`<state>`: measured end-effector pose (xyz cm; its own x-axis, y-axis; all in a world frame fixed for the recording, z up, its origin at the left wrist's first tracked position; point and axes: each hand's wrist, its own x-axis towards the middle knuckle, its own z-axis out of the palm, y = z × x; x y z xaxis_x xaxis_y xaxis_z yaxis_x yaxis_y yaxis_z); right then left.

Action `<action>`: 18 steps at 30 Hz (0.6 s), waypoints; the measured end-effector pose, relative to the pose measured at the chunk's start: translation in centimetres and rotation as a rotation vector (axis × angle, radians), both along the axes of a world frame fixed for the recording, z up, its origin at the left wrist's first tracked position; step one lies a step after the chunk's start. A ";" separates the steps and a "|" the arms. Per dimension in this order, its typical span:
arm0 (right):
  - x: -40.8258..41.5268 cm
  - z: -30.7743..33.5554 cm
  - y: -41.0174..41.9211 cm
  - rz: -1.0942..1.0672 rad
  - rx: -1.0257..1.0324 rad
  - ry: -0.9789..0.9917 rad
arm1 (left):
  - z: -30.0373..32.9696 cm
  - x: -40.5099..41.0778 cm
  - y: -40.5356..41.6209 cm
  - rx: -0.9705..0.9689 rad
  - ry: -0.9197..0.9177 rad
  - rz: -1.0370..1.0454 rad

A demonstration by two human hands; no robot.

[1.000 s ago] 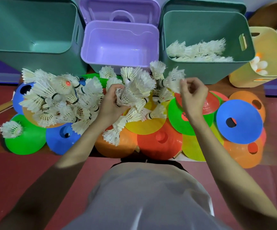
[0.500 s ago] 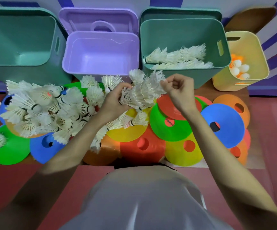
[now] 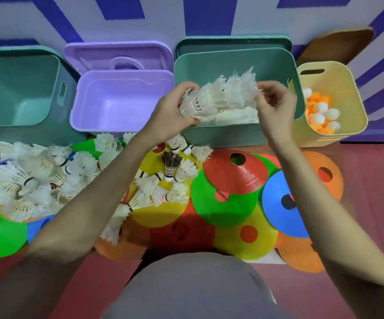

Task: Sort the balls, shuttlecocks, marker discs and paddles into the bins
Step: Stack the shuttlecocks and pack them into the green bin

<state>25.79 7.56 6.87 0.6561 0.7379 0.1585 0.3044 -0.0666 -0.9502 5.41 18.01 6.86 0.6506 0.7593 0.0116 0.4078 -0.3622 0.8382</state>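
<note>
Both hands grip one stacked row of white shuttlecocks above the green bin at upper centre-right of the frame: the left hand is closed around the cork end, and the right hand pinches the feathered end with curled fingers. More white shuttlecocks lie in that bin beneath the row. Right of it, a yellow bin holds white and orange balls. Left of it stand an open purple bin and another green bin at the upper left. Below the bins, loose shuttlecocks are heaped at the left and centre on overlapping marker discs in red, green, blue, yellow and orange, spread across the red floor.
</note>
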 end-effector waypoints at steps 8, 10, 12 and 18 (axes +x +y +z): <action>5.2 -1.4 3.8 0.083 -0.226 -0.106 | -1.9 6.2 6.3 0.036 0.259 -0.045; 6.3 -2.2 4.4 0.178 -0.314 -0.188 | -2.9 7.7 6.9 0.044 0.332 -0.041; 7.4 -3.6 5.1 0.234 -0.408 -0.274 | -4.0 9.0 7.3 0.059 0.410 -0.044; 8.3 -6.3 7.5 0.343 -0.639 -0.416 | -7.3 10.3 8.6 0.009 0.651 -0.106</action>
